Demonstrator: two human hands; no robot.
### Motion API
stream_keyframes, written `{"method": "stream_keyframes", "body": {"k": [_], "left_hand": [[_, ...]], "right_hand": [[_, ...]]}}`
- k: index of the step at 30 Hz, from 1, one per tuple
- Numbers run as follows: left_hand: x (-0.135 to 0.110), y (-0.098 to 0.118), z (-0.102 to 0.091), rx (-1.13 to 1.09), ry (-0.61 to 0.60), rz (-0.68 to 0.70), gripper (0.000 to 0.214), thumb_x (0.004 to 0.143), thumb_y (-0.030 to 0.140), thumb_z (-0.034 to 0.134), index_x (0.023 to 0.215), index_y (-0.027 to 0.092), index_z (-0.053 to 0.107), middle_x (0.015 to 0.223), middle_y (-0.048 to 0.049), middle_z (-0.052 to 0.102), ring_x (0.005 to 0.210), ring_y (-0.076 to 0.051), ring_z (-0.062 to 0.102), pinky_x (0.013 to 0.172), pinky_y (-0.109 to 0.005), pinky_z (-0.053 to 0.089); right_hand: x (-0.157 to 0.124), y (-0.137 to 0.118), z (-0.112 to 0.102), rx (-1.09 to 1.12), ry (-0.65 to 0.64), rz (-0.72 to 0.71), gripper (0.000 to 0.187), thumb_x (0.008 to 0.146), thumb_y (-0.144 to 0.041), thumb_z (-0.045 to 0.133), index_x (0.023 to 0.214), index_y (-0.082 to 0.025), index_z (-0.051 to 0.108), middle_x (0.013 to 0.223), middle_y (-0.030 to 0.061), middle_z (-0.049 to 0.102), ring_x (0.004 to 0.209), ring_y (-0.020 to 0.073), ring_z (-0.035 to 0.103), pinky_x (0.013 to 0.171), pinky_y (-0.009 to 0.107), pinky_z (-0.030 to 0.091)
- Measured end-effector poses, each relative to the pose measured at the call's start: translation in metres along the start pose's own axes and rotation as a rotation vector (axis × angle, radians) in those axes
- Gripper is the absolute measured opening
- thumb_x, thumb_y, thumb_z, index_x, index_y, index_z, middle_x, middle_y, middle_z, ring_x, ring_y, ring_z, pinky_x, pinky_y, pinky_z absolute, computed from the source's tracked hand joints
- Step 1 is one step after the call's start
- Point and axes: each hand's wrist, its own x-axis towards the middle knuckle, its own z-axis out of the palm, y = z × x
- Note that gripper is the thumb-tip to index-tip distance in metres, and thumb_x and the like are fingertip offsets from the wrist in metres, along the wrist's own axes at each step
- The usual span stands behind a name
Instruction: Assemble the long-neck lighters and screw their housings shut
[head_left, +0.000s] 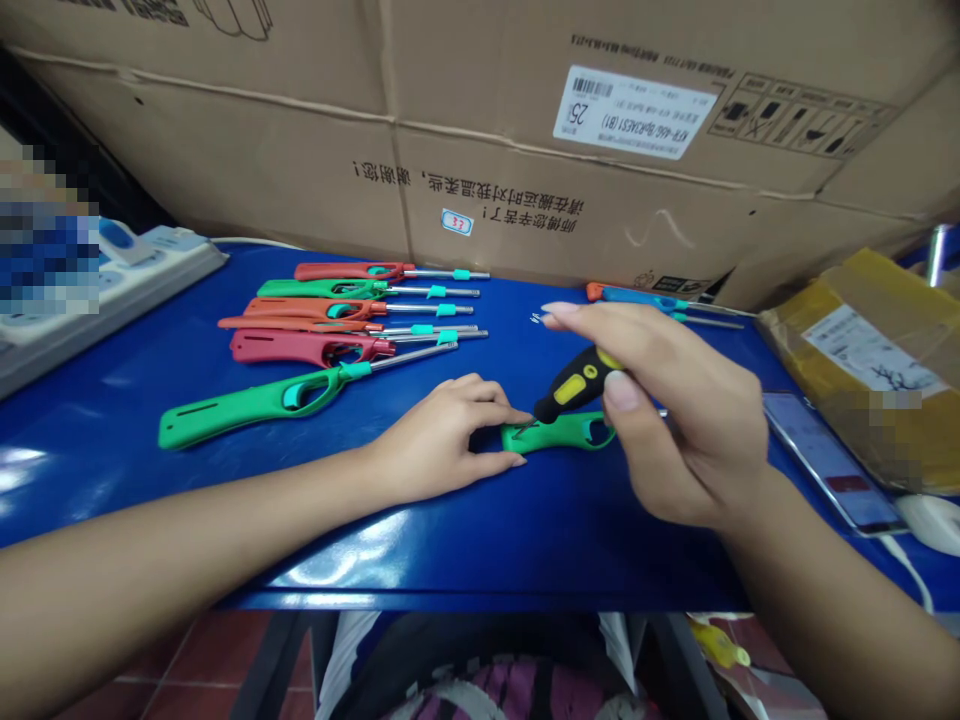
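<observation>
A green long-nosed lighter [559, 433] lies flat on the blue table [450, 540] in front of me. My left hand [442, 440] pinches its handle end between thumb and fingers and pins it down. My right hand [675, 410] is closed on a black and yellow screwdriver [574, 385], whose tip touches the green handle near my left fingertips. Farther left lies a row of several lighters, red, orange and green [337, 315], with a single green lighter [262, 400] nearest me.
Large cardboard boxes [525, 130] wall off the back of the table. A blue and orange lighter [652, 300] lies at the back right. A phone [829, 460] and a yellow-taped parcel [862, 360] sit on the right. A white power strip [135, 270] lies at the left.
</observation>
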Motion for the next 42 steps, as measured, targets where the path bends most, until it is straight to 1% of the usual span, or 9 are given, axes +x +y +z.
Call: {"method": "stream_keyframes", "body": {"k": [3, 8, 13, 19, 25, 29, 35, 39, 42], "left_hand": [[0.000, 0.001, 0.000, 0.010, -0.006, -0.008, 0.027, 0.088, 0.033, 0.075, 0.112, 0.021, 0.075, 0.104, -0.0061, 0.069, 0.100, -0.024, 0.060, 0.093, -0.040, 0.049], [0.000, 0.002, 0.000, 0.039, 0.011, -0.011, 0.028, 0.088, 0.034, 0.076, 0.113, 0.022, 0.075, 0.100, -0.0053, 0.069, 0.096, -0.023, 0.061, 0.090, -0.039, 0.049], [0.000, 0.002, 0.000, 0.015, 0.013, -0.008, 0.027, 0.088, 0.035, 0.076, 0.111, 0.022, 0.076, 0.101, -0.0056, 0.070, 0.097, -0.023, 0.062, 0.090, -0.039, 0.050], [0.000, -0.001, 0.002, 0.017, 0.023, -0.006, 0.027, 0.087, 0.033, 0.077, 0.111, 0.021, 0.076, 0.101, -0.0049, 0.070, 0.096, -0.022, 0.063, 0.092, -0.040, 0.050], [-0.001, -0.001, 0.002, 0.029, 0.021, 0.000, 0.027, 0.089, 0.036, 0.075, 0.112, 0.022, 0.075, 0.107, -0.0066, 0.070, 0.099, -0.024, 0.063, 0.092, -0.041, 0.051], [-0.002, -0.001, 0.002, 0.040, 0.019, -0.001, 0.026, 0.089, 0.035, 0.074, 0.112, 0.023, 0.075, 0.101, -0.0058, 0.069, 0.095, -0.023, 0.062, 0.087, -0.039, 0.051], [-0.001, -0.002, -0.003, 0.163, -0.018, 0.050, 0.037, 0.095, 0.040, 0.067, 0.127, 0.023, 0.069, 0.112, -0.0075, 0.068, 0.101, -0.024, 0.060, 0.091, -0.040, 0.050], [-0.001, 0.000, -0.006, 0.292, -0.036, 0.067, 0.038, 0.098, 0.042, 0.060, 0.129, 0.021, 0.067, 0.114, -0.0090, 0.068, 0.103, -0.026, 0.059, 0.091, -0.041, 0.050], [0.000, 0.001, -0.008, 0.338, -0.022, 0.056, 0.033, 0.099, 0.040, 0.059, 0.124, 0.020, 0.069, 0.111, -0.0088, 0.068, 0.100, -0.025, 0.059, 0.088, -0.040, 0.051]], "right_hand": [[0.002, 0.000, -0.001, 0.140, -0.049, 0.002, 0.041, 0.101, -0.017, 0.045, 0.139, -0.024, 0.056, 0.119, 0.0062, 0.073, 0.098, 0.0188, 0.072, 0.085, 0.035, 0.060], [0.004, 0.001, 0.000, -0.024, 0.061, -0.047, 0.022, 0.094, -0.026, 0.068, 0.116, -0.022, 0.068, 0.097, 0.0031, 0.077, 0.077, 0.0161, 0.070, 0.071, 0.029, 0.058], [0.002, 0.000, -0.003, 0.096, -0.072, -0.021, 0.042, 0.101, -0.016, 0.044, 0.142, -0.019, 0.053, 0.127, 0.0096, 0.070, 0.111, 0.0212, 0.068, 0.090, 0.036, 0.058], [0.004, -0.001, 0.000, 0.058, 0.001, -0.024, 0.026, 0.098, -0.013, 0.051, 0.119, -0.022, 0.065, 0.107, 0.0044, 0.075, 0.097, 0.0172, 0.070, 0.086, 0.031, 0.057], [0.000, 0.000, 0.004, 0.056, 0.004, -0.004, 0.024, 0.099, -0.016, 0.054, 0.120, -0.023, 0.064, 0.109, 0.0040, 0.073, 0.099, 0.0144, 0.068, 0.082, 0.026, 0.056], [-0.005, 0.001, 0.011, 0.289, -0.074, 0.099, 0.043, 0.097, -0.020, 0.059, 0.139, -0.024, 0.052, 0.117, 0.0063, 0.068, 0.098, 0.0163, 0.067, 0.080, 0.028, 0.058], [-0.002, 0.007, 0.002, 0.349, 0.060, 0.209, 0.065, 0.094, -0.017, 0.057, 0.153, -0.023, 0.030, 0.101, 0.0040, 0.061, 0.085, 0.0177, 0.063, 0.077, 0.033, 0.057], [0.000, 0.010, -0.003, 0.026, -0.355, 0.025, 0.040, 0.088, -0.006, 0.046, 0.124, -0.019, 0.058, 0.103, 0.0071, 0.060, 0.084, 0.0196, 0.061, 0.072, 0.033, 0.051], [-0.004, 0.012, 0.006, -0.249, -0.666, 0.065, 0.029, 0.089, -0.011, 0.045, 0.110, -0.018, 0.064, 0.107, 0.0093, 0.062, 0.072, 0.0190, 0.062, 0.060, 0.033, 0.045]]}}
